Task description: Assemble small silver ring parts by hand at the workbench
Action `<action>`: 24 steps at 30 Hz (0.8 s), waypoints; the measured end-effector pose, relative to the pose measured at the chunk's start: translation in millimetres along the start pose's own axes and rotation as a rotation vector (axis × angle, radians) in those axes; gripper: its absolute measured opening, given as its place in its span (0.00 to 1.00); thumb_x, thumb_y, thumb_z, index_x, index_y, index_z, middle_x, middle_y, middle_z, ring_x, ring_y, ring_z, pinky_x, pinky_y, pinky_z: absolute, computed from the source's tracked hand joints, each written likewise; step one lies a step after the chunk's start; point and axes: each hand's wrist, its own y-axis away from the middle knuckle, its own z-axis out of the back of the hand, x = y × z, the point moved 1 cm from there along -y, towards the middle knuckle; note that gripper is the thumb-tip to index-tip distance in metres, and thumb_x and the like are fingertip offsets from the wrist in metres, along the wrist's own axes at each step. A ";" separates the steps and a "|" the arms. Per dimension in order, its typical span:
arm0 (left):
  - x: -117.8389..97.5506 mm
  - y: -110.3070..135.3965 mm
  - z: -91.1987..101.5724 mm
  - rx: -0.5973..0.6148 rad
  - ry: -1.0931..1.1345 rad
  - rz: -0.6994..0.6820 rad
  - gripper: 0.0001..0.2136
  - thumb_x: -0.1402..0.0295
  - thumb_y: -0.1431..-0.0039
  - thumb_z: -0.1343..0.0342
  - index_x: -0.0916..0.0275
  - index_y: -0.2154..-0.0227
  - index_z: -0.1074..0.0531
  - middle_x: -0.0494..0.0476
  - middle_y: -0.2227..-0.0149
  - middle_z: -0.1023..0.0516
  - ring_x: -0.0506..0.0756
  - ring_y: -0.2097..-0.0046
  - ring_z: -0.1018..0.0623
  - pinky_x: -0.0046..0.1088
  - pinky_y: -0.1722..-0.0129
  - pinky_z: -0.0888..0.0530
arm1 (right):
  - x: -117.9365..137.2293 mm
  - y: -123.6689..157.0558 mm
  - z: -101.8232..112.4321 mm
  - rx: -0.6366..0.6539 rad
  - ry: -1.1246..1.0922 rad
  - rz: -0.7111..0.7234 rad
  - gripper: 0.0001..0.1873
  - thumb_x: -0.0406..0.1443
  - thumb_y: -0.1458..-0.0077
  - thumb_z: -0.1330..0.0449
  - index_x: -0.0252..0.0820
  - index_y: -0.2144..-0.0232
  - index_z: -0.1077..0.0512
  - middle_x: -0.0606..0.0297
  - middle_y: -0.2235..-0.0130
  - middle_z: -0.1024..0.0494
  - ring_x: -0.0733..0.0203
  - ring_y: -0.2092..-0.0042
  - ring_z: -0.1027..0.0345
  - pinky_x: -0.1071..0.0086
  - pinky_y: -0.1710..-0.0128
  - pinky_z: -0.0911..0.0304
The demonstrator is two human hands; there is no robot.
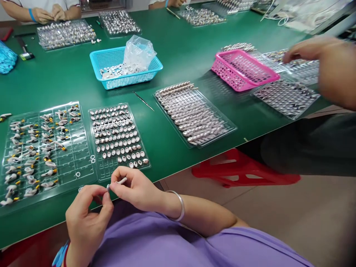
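My right hand (136, 189) pinches a small white pin-like part (121, 181) just off the near edge of the green table (178, 55). My left hand (86, 218) meets it, fingertips pinched on a tiny ring (108, 187) at the part's end. Both hands hover below a clear tray (118, 139) of small metal caps. To its left lies a clear tray (44, 152) holding assembled white pieces with yellow tips. A clear tray (193, 115) of long metal pins lies to the right.
A blue basket (125, 66) with a plastic bag and a pink basket (243, 70) stand mid-table. Tweezers (143, 101) lie between the trays. A co-worker's hand (322, 63) reaches over trays at right. Another person's hands (48, 15) work at the far left. A red stool (244, 170) stands below.
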 end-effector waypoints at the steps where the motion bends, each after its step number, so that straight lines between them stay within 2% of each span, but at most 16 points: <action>1: -0.2 0.3 0.6 0.001 -0.002 -0.007 0.04 0.75 0.45 0.43 0.59 0.72 0.29 0.46 0.76 0.28 0.48 0.76 0.29 0.23 0.74 0.30 | 0.0 0.5 0.0 0.002 -0.011 -0.009 0.08 0.36 0.50 0.39 0.40 0.73 0.35 0.74 0.76 0.37 0.71 0.75 0.47 0.75 0.76 0.49; 5: -1.0 0.2 2.2 0.019 0.012 0.021 0.04 0.74 0.46 0.43 0.59 0.72 0.28 0.47 0.75 0.27 0.48 0.75 0.29 0.22 0.74 0.30 | 2.2 1.3 2.4 0.035 -0.048 -0.052 0.09 0.37 0.50 0.38 0.39 0.73 0.34 0.74 0.77 0.36 0.72 0.76 0.47 0.75 0.76 0.49; 12: -3.6 -5.9 3.1 0.141 0.232 0.187 0.03 0.73 0.48 0.43 0.60 0.75 0.28 0.48 0.76 0.27 0.49 0.76 0.27 0.21 0.78 0.30 | 0.7 -3.0 11.1 0.203 -0.293 -0.268 0.14 0.40 0.55 0.33 0.37 0.76 0.32 0.77 0.84 0.38 0.74 0.81 0.48 0.75 0.81 0.55; 18: -5.2 -6.6 2.6 0.184 0.285 0.217 0.04 0.73 0.47 0.44 0.59 0.75 0.28 0.48 0.76 0.28 0.49 0.76 0.28 0.21 0.79 0.32 | -1.5 -2.3 10.5 0.221 -0.406 -0.312 0.13 0.38 0.56 0.33 0.36 0.77 0.32 0.77 0.86 0.37 0.75 0.83 0.48 0.76 0.81 0.57; 24: -8.9 -11.1 3.6 0.209 0.338 0.292 0.05 0.71 0.48 0.44 0.60 0.77 0.28 0.48 0.77 0.29 0.49 0.77 0.30 0.21 0.79 0.33 | -3.6 -2.7 10.9 0.255 -0.479 -0.327 0.15 0.39 0.57 0.31 0.35 0.76 0.31 0.76 0.86 0.35 0.75 0.83 0.47 0.75 0.81 0.55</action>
